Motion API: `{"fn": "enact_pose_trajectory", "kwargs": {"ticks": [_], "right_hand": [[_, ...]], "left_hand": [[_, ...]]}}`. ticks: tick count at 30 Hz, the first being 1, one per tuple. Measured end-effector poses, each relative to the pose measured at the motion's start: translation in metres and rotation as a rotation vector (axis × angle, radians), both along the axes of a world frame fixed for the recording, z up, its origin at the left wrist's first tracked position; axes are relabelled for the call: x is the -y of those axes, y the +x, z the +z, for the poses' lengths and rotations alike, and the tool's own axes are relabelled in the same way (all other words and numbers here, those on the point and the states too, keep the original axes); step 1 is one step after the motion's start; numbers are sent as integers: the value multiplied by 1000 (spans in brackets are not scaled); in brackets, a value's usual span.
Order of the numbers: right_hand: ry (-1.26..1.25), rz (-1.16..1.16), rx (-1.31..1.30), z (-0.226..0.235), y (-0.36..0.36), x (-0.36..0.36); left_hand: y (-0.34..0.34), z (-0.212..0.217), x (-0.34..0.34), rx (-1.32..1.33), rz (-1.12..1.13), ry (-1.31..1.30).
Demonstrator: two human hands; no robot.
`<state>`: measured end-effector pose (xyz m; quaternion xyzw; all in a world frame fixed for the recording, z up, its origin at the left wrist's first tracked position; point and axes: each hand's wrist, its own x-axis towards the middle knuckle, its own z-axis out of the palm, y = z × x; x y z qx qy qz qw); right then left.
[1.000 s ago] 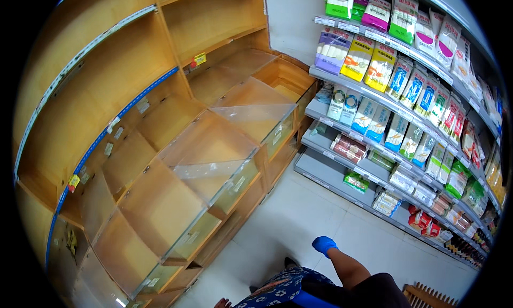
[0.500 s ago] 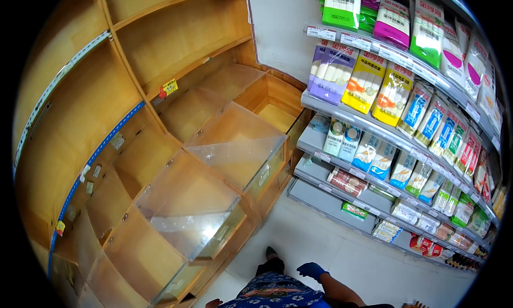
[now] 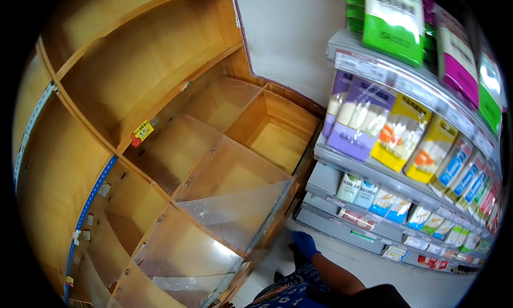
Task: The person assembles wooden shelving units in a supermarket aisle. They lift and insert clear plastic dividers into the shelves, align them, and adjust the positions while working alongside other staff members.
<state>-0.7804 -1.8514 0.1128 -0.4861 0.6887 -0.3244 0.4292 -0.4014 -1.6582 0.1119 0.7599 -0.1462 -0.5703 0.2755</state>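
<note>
My right hand (image 3: 304, 244) wears a blue glove and hangs low near the floor, its bare forearm (image 3: 335, 276) coming up from the lower edge. It holds nothing and touches nothing. It is nearest the front corner of the empty wooden bin shelf (image 3: 278, 145), beside a clear plastic divider (image 3: 235, 212). My left hand is out of view. Blue patterned clothing (image 3: 288, 294) shows at the bottom edge.
Empty wooden shelves (image 3: 133, 67) with clear dividers and small price tags (image 3: 142, 132) fill the left. On the right, grey shelves (image 3: 342, 228) carry rows of purple, yellow, blue and green packets (image 3: 398, 137). A pale tiled floor (image 3: 374, 268) runs between them, and a white wall (image 3: 294, 35) stands behind.
The view has swung closer to the corner where the wooden and grey shelves meet. My gloved right hand has shifted lower and nearer the wooden bins.
</note>
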Motion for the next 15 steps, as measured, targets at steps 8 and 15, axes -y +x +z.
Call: {"fn": "enact_pose_trajectory", "kwargs": {"ticks": [8,15], "right_hand": [[-21,-403,-13,52,50,246],[-159,-30,47,25,46,287]], "left_hand": [[-34,1,-4,10,499,46],[-194,-53,-153,-76,1003,131]]}}
